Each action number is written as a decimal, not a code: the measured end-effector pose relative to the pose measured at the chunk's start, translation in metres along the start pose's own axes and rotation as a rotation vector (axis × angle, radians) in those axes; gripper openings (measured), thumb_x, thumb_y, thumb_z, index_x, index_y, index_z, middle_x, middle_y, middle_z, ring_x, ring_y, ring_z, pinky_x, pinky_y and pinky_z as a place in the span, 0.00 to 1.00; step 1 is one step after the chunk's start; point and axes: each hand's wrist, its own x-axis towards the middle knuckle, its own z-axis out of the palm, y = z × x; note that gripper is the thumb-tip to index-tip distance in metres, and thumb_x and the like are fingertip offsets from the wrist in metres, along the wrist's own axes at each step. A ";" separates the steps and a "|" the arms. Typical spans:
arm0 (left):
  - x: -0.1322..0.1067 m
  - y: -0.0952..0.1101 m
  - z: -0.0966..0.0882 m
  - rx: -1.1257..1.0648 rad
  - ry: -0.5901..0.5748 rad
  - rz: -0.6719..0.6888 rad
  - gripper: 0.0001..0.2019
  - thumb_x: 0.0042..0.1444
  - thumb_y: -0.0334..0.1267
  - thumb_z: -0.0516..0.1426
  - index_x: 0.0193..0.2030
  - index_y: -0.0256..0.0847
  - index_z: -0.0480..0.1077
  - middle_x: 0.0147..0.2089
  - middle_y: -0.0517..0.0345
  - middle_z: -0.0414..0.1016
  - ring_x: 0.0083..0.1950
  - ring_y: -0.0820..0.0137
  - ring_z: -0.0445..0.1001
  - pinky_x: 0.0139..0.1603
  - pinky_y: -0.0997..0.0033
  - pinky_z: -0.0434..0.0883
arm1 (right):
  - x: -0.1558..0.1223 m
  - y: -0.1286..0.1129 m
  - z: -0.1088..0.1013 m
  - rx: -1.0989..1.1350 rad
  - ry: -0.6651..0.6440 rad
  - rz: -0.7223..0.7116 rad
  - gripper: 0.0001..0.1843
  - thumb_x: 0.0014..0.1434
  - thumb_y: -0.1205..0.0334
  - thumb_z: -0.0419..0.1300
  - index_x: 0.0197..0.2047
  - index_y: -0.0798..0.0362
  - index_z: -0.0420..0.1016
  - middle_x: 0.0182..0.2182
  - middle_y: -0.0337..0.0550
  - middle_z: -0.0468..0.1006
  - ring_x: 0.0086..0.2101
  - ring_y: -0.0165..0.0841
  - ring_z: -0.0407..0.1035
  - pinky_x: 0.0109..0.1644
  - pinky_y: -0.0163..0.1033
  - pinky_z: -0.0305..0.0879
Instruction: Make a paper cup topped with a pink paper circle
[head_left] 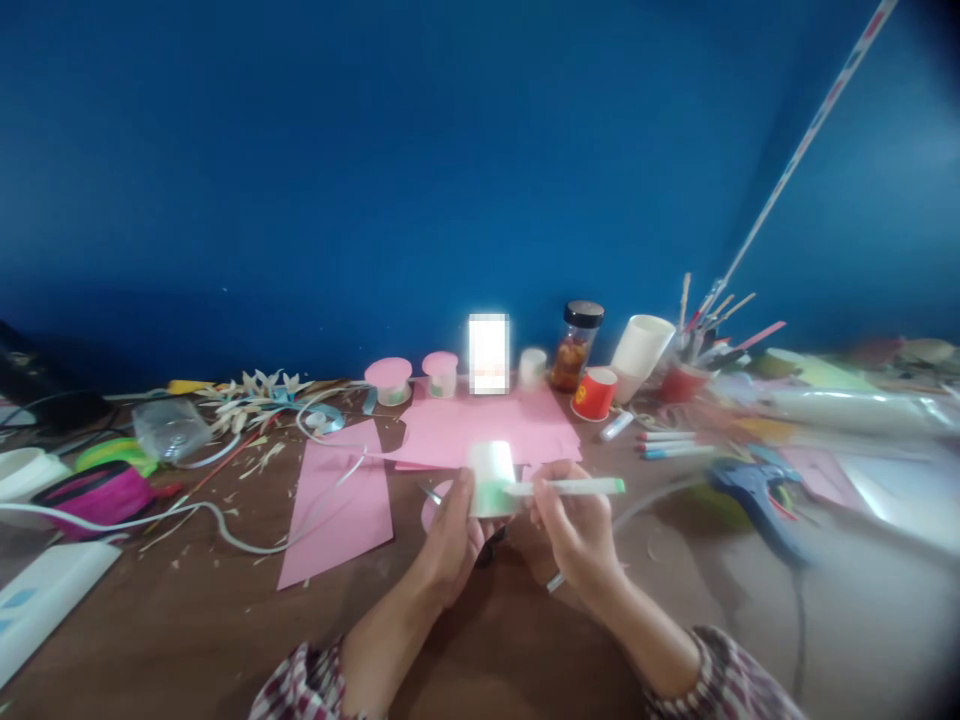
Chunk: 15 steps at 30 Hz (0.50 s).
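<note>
My left grip [451, 532] holds the white cup [491, 464], right grip [577, 527] the marker [592, 486]; hard pressing might dent the cup.

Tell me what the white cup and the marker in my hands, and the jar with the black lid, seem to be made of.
White cup: probably paper, perhaps plastic; its wall looks smooth and opaque, partly coloured green.
Marker: likely plastic, going by the smooth, even white barrel and green end.
Jar: glass or clear plastic, I can't tell which; an amber colour shows through its transparent wall.
</note>
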 end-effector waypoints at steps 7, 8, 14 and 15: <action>0.000 0.001 0.001 -0.006 0.000 -0.009 0.23 0.53 0.53 0.61 0.45 0.32 0.72 0.45 0.43 0.79 0.50 0.54 0.75 0.53 0.55 0.69 | 0.000 -0.001 0.001 0.032 -0.029 0.029 0.09 0.64 0.60 0.57 0.32 0.52 0.68 0.19 0.33 0.69 0.19 0.26 0.61 0.22 0.30 0.57; -0.001 0.001 0.001 -0.009 -0.003 -0.009 0.23 0.54 0.52 0.61 0.45 0.32 0.72 0.45 0.43 0.79 0.50 0.55 0.75 0.53 0.55 0.69 | 0.000 -0.001 0.002 0.031 -0.019 0.024 0.09 0.64 0.60 0.57 0.32 0.52 0.68 0.19 0.34 0.69 0.19 0.26 0.61 0.22 0.31 0.57; -0.001 0.003 0.002 -0.025 0.024 -0.023 0.22 0.52 0.51 0.62 0.42 0.32 0.72 0.39 0.45 0.79 0.45 0.57 0.77 0.52 0.56 0.69 | 0.000 -0.004 0.000 -0.013 -0.026 0.028 0.09 0.63 0.60 0.57 0.31 0.52 0.68 0.19 0.34 0.68 0.19 0.27 0.60 0.22 0.32 0.56; -0.001 0.004 0.002 -0.028 0.040 -0.025 0.22 0.52 0.51 0.62 0.42 0.32 0.72 0.39 0.46 0.79 0.43 0.58 0.77 0.51 0.56 0.69 | 0.000 -0.005 0.000 -0.025 -0.041 0.031 0.09 0.62 0.60 0.57 0.30 0.52 0.68 0.19 0.33 0.68 0.19 0.27 0.60 0.22 0.32 0.55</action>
